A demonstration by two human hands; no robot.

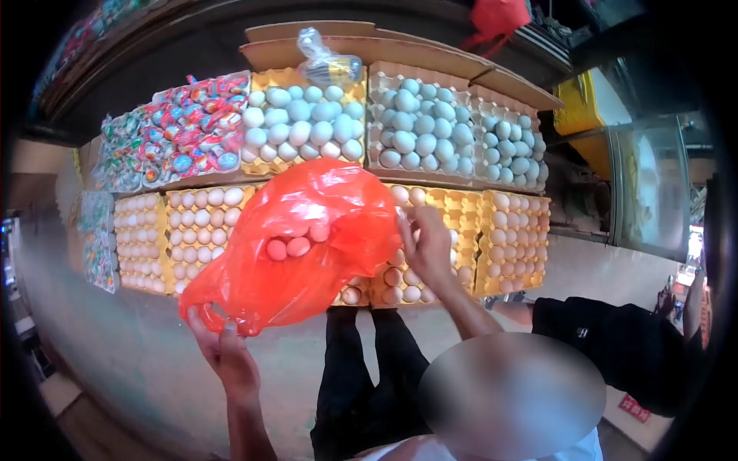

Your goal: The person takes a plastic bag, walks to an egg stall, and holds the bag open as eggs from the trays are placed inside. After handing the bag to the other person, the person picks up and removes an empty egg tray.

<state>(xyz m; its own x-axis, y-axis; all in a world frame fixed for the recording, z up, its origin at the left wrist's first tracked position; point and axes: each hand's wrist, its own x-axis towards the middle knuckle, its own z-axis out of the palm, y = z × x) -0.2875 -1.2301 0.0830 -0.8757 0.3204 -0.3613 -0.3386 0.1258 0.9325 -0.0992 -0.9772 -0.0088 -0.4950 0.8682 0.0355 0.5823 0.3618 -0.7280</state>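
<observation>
A red plastic bag (pixel 307 230) spreads over the middle egg trays, and several eggs (pixel 298 246) show through its thin film. My left hand (pixel 228 349) is closed on the bag's handle loop at its lower left corner. At the bag's right edge, my right hand (pixel 427 242) has its fingers curled and appears to pinch the film; its fingertips are partly hidden. Beneath that hand lies a yellow egg tray (pixel 453 203) with bare cups at the top and pale brown eggs (pixel 411 293) lower down. The bag covers much of the trays under it.
Behind stand trays of bluish eggs (pixel 423 123), with a clear plastic bag (pixel 330 65) on one. Wrapped eggs (pixel 192 127) fill trays at the left. More brown eggs (pixel 513 238) sit at the right. A person in black clothes (pixel 615 346) is close on the right, beside a glass case (pixel 649 184).
</observation>
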